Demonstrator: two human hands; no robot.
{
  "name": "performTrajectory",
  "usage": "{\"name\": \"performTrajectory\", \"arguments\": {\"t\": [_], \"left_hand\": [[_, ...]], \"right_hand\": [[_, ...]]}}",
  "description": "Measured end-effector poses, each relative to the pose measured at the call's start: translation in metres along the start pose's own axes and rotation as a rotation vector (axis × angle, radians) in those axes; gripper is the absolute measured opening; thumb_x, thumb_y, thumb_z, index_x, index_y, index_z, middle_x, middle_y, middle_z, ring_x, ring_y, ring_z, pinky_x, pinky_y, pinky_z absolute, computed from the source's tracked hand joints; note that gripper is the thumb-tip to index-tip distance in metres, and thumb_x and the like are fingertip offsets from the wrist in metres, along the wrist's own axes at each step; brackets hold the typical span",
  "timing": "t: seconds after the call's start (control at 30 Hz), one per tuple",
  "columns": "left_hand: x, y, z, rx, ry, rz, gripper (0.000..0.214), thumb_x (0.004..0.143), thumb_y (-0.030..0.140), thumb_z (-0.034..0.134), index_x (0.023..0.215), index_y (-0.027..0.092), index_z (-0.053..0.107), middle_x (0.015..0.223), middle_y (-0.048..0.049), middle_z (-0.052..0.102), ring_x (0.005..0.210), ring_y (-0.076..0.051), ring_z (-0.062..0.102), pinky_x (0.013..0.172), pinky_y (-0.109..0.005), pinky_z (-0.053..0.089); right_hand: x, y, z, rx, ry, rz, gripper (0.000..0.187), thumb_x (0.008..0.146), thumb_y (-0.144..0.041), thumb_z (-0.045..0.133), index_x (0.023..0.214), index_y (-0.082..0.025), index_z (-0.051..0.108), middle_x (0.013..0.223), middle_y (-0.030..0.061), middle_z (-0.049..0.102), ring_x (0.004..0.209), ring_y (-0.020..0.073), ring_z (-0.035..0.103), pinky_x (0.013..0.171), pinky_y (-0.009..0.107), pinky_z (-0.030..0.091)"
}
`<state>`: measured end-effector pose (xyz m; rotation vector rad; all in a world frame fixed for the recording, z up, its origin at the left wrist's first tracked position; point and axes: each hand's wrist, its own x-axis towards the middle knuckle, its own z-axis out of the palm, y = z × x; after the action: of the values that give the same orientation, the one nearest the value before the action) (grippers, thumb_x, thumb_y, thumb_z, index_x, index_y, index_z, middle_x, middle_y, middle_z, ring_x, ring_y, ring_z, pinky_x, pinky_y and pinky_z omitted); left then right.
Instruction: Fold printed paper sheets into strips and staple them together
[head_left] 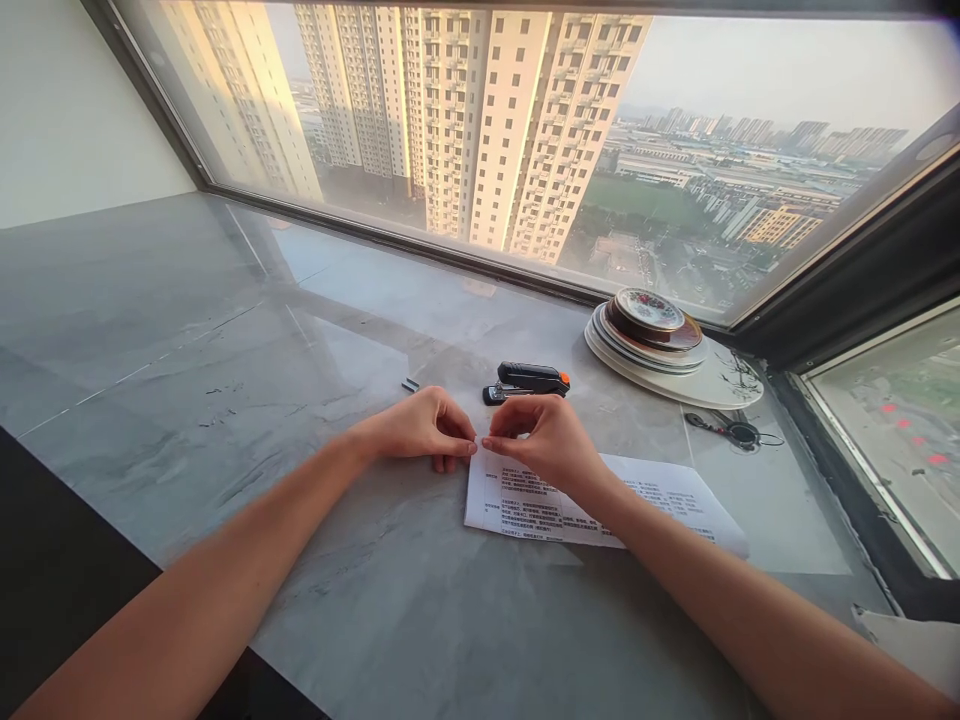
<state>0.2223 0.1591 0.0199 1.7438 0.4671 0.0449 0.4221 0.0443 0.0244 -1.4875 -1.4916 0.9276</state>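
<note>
My left hand (421,428) and my right hand (541,440) meet fingertip to fingertip just above the top left corner of a printed paper sheet (660,500) lying on the grey marble sill. Both hands are closed in a pinch; whatever tiny thing sits between the fingertips is too small to make out. A black stapler with an orange tip (527,381) rests just behind my right hand. A short strip of staples (409,385) lies on the stone behind my left hand.
A stack of decorated plates (660,340) stands at the right by the window. A small black object with a cord (739,432) lies in front of the plates. The window frame (840,290) borders the sill at the back and right.
</note>
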Motion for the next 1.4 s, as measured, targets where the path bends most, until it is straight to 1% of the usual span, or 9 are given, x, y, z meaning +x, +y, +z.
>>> {"name": "performTrajectory", "arguments": {"t": [0.3,0.4,0.5,0.6,0.83,1.0,1.13,1.23,1.4], "left_hand": [[0.001,0.0,-0.001,0.014,-0.01,-0.007,0.024,0.087,0.037,0.076,0.087,0.013,0.08,0.072,-0.0076,0.076,0.06,-0.014,0.071,0.056,-0.02,0.057],[0.001,0.0,0.0,0.002,-0.006,-0.008,0.025,0.085,0.038,0.077,0.085,0.014,0.079,0.076,-0.0083,0.077,0.059,-0.014,0.07,0.056,-0.022,0.057],[0.003,-0.001,0.002,-0.002,-0.019,0.009,0.026,0.085,0.04,0.076,0.086,0.014,0.079,0.077,-0.0085,0.077,0.06,-0.014,0.07,0.056,-0.023,0.057],[0.004,-0.002,0.002,-0.013,-0.014,0.035,0.028,0.086,0.041,0.075,0.085,0.013,0.077,0.077,-0.0078,0.076,0.062,-0.015,0.069,0.052,-0.021,0.055],[0.007,-0.003,0.005,-0.043,0.078,0.029,0.029,0.085,0.042,0.075,0.091,0.014,0.078,0.084,-0.0093,0.077,0.073,-0.018,0.074,0.049,-0.02,0.054],[0.011,-0.002,0.011,-0.134,0.195,-0.017,0.032,0.085,0.042,0.075,0.1,0.014,0.079,0.094,-0.0111,0.079,0.079,-0.018,0.075,0.059,-0.022,0.06],[0.012,-0.001,0.011,-0.125,0.184,-0.02,0.028,0.086,0.039,0.075,0.097,0.013,0.079,0.092,-0.0104,0.079,0.078,-0.017,0.074,0.064,-0.023,0.061],[0.01,-0.001,0.009,-0.089,0.129,0.036,0.026,0.086,0.038,0.075,0.093,0.014,0.079,0.087,-0.0094,0.077,0.076,-0.017,0.073,0.056,-0.021,0.058],[0.004,0.003,0.006,-0.059,0.062,0.177,0.024,0.088,0.037,0.074,0.098,0.015,0.079,0.085,-0.0081,0.076,0.076,-0.017,0.072,0.06,-0.022,0.058]], "right_hand": [[0.001,-0.002,0.0,-0.043,-0.024,-0.024,0.021,0.078,-0.035,0.081,0.073,-0.019,0.068,0.073,0.003,0.072,0.068,0.0181,0.068,0.062,0.031,0.055],[0.004,-0.011,-0.016,-0.311,0.133,-0.154,0.016,0.088,-0.033,0.073,0.077,-0.021,0.071,0.075,0.0042,0.073,0.071,0.02,0.067,0.07,0.036,0.056],[0.012,-0.012,-0.036,-0.618,0.256,-0.328,0.017,0.092,-0.025,0.066,0.109,-0.024,0.072,0.106,0.0093,0.075,0.102,0.0284,0.067,0.091,0.046,0.053],[0.02,-0.004,-0.048,-0.747,0.127,-0.355,0.047,0.089,-0.021,0.069,0.135,-0.024,0.059,0.128,0.0126,0.068,0.118,0.0318,0.062,0.099,0.049,0.05],[0.021,-0.004,-0.058,-0.773,-0.024,-0.205,0.009,0.083,-0.021,0.074,0.092,-0.021,0.073,0.087,0.0049,0.07,0.078,0.0201,0.063,0.071,0.032,0.047],[0.019,-0.014,-0.066,-0.647,-0.15,-0.164,0.024,0.082,-0.016,0.073,0.105,-0.024,0.076,0.101,0.0045,0.075,0.088,0.0211,0.068,0.079,0.034,0.051],[0.015,-0.021,-0.062,-0.664,-0.001,-0.3,0.032,0.083,-0.017,0.075,0.113,-0.027,0.073,0.114,0.0069,0.073,0.102,0.0252,0.067,0.089,0.039,0.051],[0.006,-0.035,-0.056,-0.691,0.06,-0.379,0.005,0.086,-0.027,0.076,0.09,-0.025,0.074,0.089,0.0042,0.073,0.079,0.0202,0.065,0.072,0.033,0.048],[-0.008,-0.055,-0.054,-0.723,-0.14,-0.126,0.016,0.078,-0.037,0.082,0.07,-0.024,0.076,0.062,0.0005,0.066,0.054,0.0137,0.051,0.054,0.03,0.034]]}}
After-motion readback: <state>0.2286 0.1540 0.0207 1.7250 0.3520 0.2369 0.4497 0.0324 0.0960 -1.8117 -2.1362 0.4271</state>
